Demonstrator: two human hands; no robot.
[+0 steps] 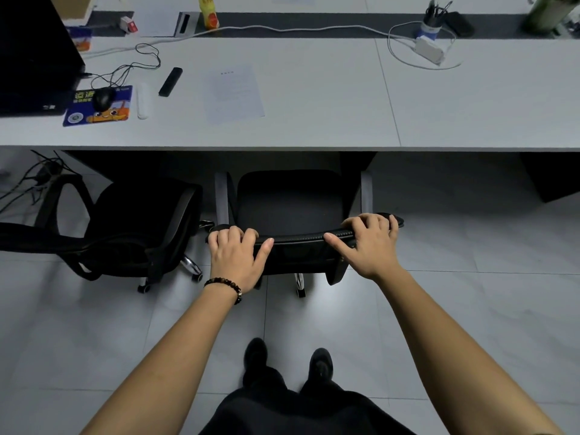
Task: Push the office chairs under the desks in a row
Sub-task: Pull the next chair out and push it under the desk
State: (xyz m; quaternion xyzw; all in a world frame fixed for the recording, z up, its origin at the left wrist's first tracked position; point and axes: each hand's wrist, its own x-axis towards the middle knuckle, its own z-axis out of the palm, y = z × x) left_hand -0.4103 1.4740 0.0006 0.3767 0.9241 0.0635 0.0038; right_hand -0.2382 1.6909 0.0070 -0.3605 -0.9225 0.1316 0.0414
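A black office chair (292, 202) stands straight ahead of me, its seat partly under the front edge of the long white desk (314, 133). My left hand (237, 255) and my right hand (370, 243) both grip the top edge of its backrest (298, 240), fingers curled over the far side and thumbs on the near side. A second black office chair (131, 221) stands to the left, turned at an angle, with its seat near the desk edge.
On the desk lie a sheet of paper (233, 94), a mouse on a blue pad (99, 105), a black remote (170, 81), cables and a white power adapter (428, 51). A dark computer case (34, 54) stands far left. Tangled cables (34, 180) lie on the floor at the left.
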